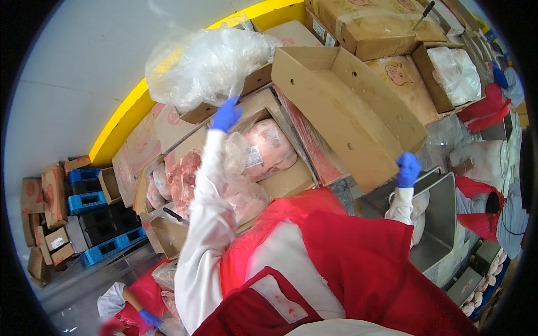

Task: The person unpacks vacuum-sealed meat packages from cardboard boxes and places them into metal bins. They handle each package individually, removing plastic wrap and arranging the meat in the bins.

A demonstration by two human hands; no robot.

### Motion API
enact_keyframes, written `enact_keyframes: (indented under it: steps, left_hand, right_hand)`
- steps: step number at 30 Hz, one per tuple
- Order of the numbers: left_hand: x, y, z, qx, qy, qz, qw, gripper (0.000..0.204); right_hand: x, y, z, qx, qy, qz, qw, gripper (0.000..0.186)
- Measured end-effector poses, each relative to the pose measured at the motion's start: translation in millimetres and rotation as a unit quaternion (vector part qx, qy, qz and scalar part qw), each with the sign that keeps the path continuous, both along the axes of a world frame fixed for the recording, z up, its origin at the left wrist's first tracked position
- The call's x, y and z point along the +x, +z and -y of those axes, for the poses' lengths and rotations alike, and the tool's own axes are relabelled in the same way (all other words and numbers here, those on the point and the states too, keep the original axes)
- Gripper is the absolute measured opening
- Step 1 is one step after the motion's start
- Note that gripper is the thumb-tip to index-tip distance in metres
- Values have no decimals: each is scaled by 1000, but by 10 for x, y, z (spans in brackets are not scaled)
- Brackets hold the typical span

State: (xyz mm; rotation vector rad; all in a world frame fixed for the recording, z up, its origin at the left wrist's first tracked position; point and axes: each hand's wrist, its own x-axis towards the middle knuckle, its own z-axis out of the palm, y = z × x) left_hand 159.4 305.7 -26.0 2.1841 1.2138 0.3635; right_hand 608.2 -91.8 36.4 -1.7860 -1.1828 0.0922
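Observation:
My left hand point(227, 116), in a blue glove, reaches forward with its fingers apart beside a heap of clear plastic film point(204, 64). The film lies over a cardboard carton whose brown edge shows beneath it. To the right, my right hand point(408, 171), also gloved in blue, is curled at the near end of a long, shallow cardboard box point(350, 106). This box lies tilted, its inside facing up. Below my left hand, an open carton holds plastic-wrapped meat point(269, 148). Bare red meat point(184, 176) lies left of my forearm.
A metal tub point(440, 224) with pale pieces stands at the right. Closed cartons point(381, 28) are stacked at the far side, with a knife-like handle point(427, 8) there. Blue pallets point(115, 246) are at the left. Other people work at lower left point(147, 291) and far right point(487, 196).

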Motion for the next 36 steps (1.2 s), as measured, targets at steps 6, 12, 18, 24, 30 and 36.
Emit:
enact_keyframes:
  steps: [6,12,18,24,30,36]
  left_hand:
    - [-45,-863,2209,-188,-226,-39,955,54]
    - [-202,-597,2938,-262,-237,-73,933,55]
    - [-474,-769,3084,-218,-294,-41,930,49]
    - [136,9,3342,-126,-367,-5,922,37]
    - [595,762,3929,11,-359,174,917,36]
    - [1062,1420,5128,-385,-398,154,818,13]
  right_hand:
    - [-1416,-773,-210,-456,221,-40,861,74]
    - [-2538,-1414,-79,-523,55,132,840,88]
    - [-2428,-1702,-209,-458,-11,160,874,43]
    - [-2141,-1638,78,-365,-19,179,913,33]
    - [-1915,56,1488,-76,-224,188,953,27]
    - [-2249,1256,4016,177,-387,-139,894,31]
